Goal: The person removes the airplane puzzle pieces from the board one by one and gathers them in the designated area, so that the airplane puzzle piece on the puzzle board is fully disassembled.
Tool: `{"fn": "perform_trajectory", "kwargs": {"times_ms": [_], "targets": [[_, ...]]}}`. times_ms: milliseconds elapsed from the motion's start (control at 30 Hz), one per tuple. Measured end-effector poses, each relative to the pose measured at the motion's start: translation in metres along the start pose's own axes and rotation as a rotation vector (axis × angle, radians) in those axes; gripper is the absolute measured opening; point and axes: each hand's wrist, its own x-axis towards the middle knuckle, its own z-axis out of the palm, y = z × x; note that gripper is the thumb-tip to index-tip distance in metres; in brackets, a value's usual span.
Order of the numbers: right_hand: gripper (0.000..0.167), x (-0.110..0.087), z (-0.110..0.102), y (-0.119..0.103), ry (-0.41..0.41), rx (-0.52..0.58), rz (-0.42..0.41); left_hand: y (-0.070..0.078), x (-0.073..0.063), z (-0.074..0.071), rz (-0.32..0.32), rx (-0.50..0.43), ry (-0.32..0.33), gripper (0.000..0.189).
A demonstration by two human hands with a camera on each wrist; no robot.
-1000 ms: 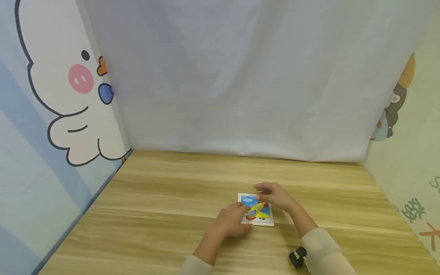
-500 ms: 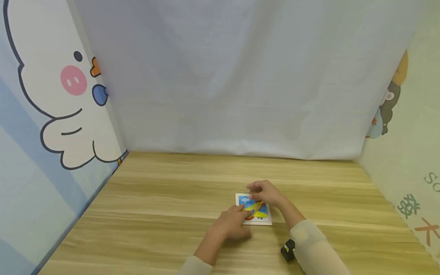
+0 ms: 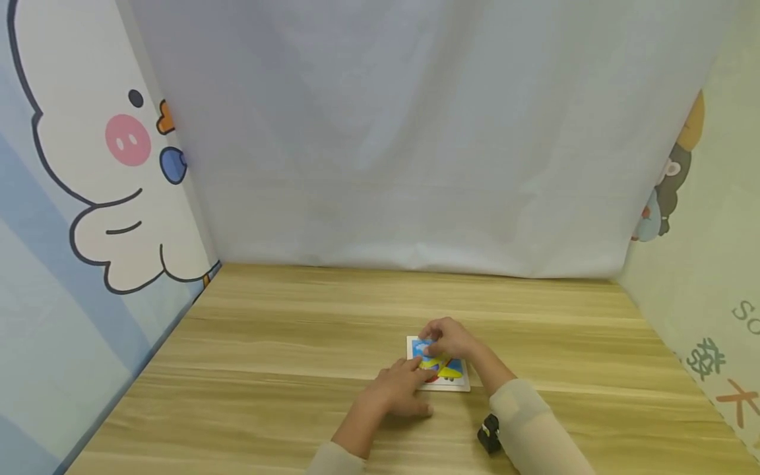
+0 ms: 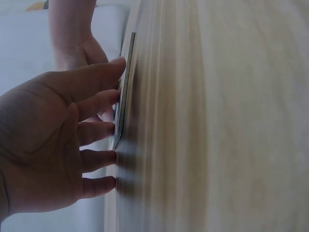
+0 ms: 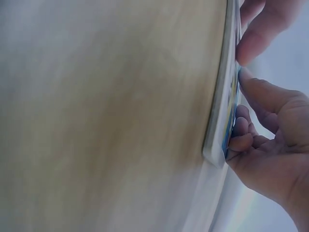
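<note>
A small square picture board (image 3: pixel 457 381) with a white rim, a blue sky and a yellow airplane lies flat on the wooden table. My left hand (image 3: pixel 396 389) rests at its left side, fingertips over the picture and thumb near the front edge. In the left wrist view these fingers (image 4: pixel 96 133) are spread and fairly straight, with the thumb against the board's edge. Over the upper part of the picture, my right hand (image 3: pixel 452 338) touches the surface with thumb and fingertips. Its other fingers (image 5: pixel 241 142) are bent. Both hands cover much of the airplane.
The wooden table (image 3: pixel 285 330) runs back to a pale grey curtain (image 3: pixel 380 132). Cartoon-printed walls (image 3: pixel 53 316) flank it on both sides. A black wrist camera (image 3: pixel 489 434) sits by the right sleeve.
My right hand has moved left across the picture, from its upper right toward the upper middle. The left hand stays almost in place. The head view has shifted slightly.
</note>
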Motion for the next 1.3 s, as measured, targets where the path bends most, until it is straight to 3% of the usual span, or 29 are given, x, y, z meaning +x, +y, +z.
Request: {"fn": "perform_trajectory", "kwargs": {"times_ms": [233,867,1300], "targets": [[0.02,0.0001,0.0003,-0.0034,0.007,-0.007,0.028,-0.0009,-0.0017,0.0019,0.002,-0.003,-0.013,0.065],[0.019,0.0035,0.0005,-0.0039,-0.003,-0.026,-0.01,0.0009,-0.0015,0.0032,-0.005,-0.006,0.003,0.068],[0.022,0.0017,0.0015,-0.0058,-0.004,0.01,0.04,0.0029,-0.003,0.0011,-0.006,-0.013,-0.005,0.068]]}}
